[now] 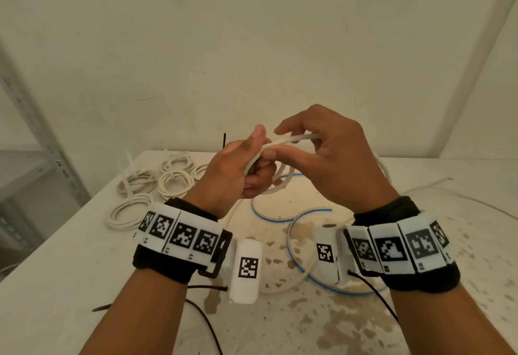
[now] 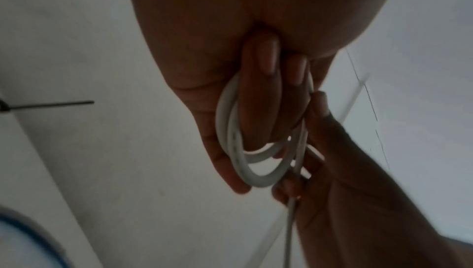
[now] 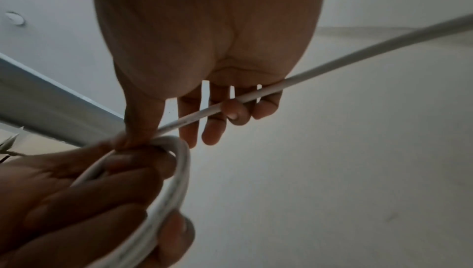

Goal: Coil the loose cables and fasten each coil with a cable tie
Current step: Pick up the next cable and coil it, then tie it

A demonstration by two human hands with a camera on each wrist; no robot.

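Smooth white plastic-sheathed cable (image 1: 291, 139), stained matt table (image 1: 70, 270), perforated metal shelf post (image 1: 36, 119)

1. A plain off-white wall (image 1: 252, 32) is seen behind the work area, meeting a side wall (image 1: 493, 96) at a corner on the right.
2. A white table (image 1: 70, 270) is set against the wall, its top marked by brown stains (image 1: 322, 324) toward the near right.
3. A grey metal shelf rack (image 1: 33, 119) with perforated uprights is seen at the left edge.
4. The scene is lit softly and evenly.
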